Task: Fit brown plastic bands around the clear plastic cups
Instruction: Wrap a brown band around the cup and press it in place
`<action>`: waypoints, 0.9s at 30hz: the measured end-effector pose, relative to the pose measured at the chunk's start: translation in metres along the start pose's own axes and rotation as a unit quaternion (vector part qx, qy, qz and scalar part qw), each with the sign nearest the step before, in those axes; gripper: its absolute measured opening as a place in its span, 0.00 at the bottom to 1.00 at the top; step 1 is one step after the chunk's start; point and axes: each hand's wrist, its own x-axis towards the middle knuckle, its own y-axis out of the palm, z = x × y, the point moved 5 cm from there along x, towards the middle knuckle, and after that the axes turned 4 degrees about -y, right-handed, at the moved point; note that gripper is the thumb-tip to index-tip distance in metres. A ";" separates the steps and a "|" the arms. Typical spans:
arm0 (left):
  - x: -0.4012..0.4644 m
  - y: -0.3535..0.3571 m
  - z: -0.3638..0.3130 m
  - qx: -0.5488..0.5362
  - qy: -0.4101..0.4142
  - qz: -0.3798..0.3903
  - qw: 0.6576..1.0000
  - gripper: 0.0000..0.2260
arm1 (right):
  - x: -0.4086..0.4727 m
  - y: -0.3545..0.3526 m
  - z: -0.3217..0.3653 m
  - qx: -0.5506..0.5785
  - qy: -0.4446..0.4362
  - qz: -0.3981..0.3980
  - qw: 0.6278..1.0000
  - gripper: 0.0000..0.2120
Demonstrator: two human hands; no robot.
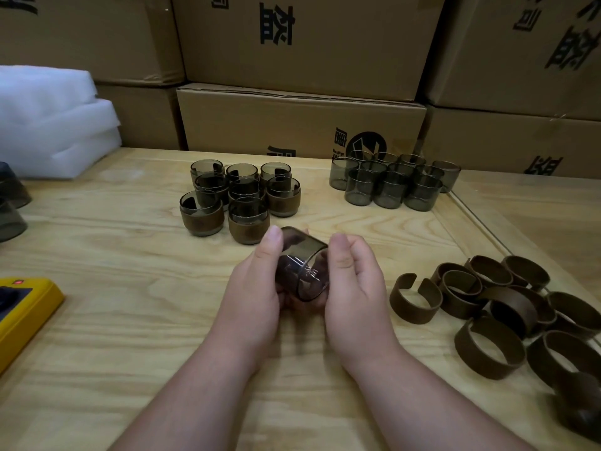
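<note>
A smoky clear plastic cup (303,268) lies tilted between my two hands over the middle of the wooden table (130,320). My left hand (257,288) grips its left side with the thumb up on the rim. My right hand (354,281) curls round its right side. No band shows on this cup. Several cups with brown bands fitted (240,198) stand just behind my hands. Several bare cups (390,180) are grouped at the back right. A pile of loose brown bands (500,314) lies to the right of my hands.
Stacked cardboard boxes (302,122) wall off the back of the table. White foam sheets (52,125) sit at the back left, dark cups (9,206) at the left edge, and a yellow device (22,307) at the front left.
</note>
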 end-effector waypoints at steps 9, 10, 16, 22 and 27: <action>-0.002 0.004 0.001 0.020 -0.022 -0.019 0.999 0.24 | -0.006 -0.015 0.019 -0.196 -0.108 -0.160 0.962 0.19; -0.002 0.003 0.000 0.021 -0.020 -0.024 0.999 0.24 | -0.006 -0.015 0.020 -0.210 -0.105 -0.169 0.957 0.21; -0.007 0.000 -0.008 0.039 0.036 -0.076 0.996 0.16 | -0.005 -0.019 0.011 -0.282 -0.077 -0.175 0.940 0.25; -0.011 -0.007 -0.016 0.115 0.119 -0.138 0.977 0.11 | -0.006 -0.014 0.015 -0.294 -0.082 -0.140 0.942 0.15; -0.013 -0.001 -0.019 0.185 0.125 -0.129 0.966 0.15 | -0.004 -0.015 0.011 -0.315 -0.054 -0.125 0.939 0.13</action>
